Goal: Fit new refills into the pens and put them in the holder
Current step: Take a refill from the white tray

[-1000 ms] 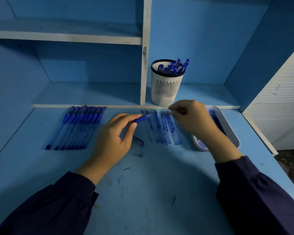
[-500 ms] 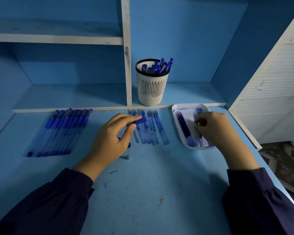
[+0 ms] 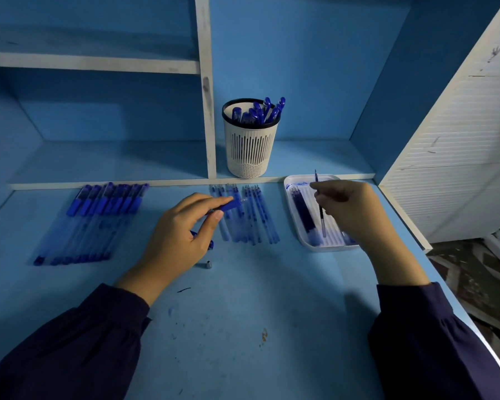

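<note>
Open desk in front, holder just beside shelf divider, tray right

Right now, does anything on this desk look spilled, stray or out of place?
The white tray carries a blue ink smear at its far rim, and blue smudges and specks stain the desk near the person. A small metal tip lies loose beside the left hand. Otherwise nothing stands out.

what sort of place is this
Likely a study desk used for refilling: built-in shelves, a holder full of pens, a tray of refills.
</note>
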Demonstrator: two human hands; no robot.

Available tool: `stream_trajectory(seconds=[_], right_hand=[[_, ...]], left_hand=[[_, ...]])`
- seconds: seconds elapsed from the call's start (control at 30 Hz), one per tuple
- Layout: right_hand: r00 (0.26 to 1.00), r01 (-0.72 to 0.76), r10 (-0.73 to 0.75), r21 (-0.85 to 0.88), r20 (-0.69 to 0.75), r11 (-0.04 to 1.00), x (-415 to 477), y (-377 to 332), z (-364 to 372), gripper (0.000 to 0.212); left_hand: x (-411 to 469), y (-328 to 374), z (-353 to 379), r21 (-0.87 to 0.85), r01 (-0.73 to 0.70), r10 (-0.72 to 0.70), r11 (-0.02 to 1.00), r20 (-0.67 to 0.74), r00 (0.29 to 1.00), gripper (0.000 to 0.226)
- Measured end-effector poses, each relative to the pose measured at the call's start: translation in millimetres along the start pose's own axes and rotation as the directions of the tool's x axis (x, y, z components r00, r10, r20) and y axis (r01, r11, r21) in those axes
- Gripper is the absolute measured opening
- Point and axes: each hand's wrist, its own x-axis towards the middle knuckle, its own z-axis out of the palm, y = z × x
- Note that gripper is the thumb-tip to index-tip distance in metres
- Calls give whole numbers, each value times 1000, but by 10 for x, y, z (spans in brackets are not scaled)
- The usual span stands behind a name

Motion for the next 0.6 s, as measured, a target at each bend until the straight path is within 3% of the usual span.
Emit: stream_trajectory(seconds=[0.07, 0.17, 0.3, 0.47, 0.6], right_hand=[[1000, -22, 20, 232, 14, 972, -58, -76, 15, 23], [993, -122, 96, 653, 75, 748, -143, -217, 133, 17], [982, -124, 185, 863, 37, 489, -218, -350, 445, 7], [969, -43, 226, 836, -99, 548, -287, -359, 623, 6], [960, -17, 244, 845, -135, 534, -292, -356, 630, 7]], left_hand=[[-5, -2, 5, -16, -4, 4, 1000, -1, 1000, 29], [-10, -4, 6, -36, -14, 14, 999, 0, 1000, 30], [-8, 8, 8, -46, -34, 34, 998, 5, 999, 30], [-13, 10, 5, -74, -12, 12, 997, 9, 1000, 30], [-14, 3, -1, -82, -14, 15, 997, 9, 1000, 30]])
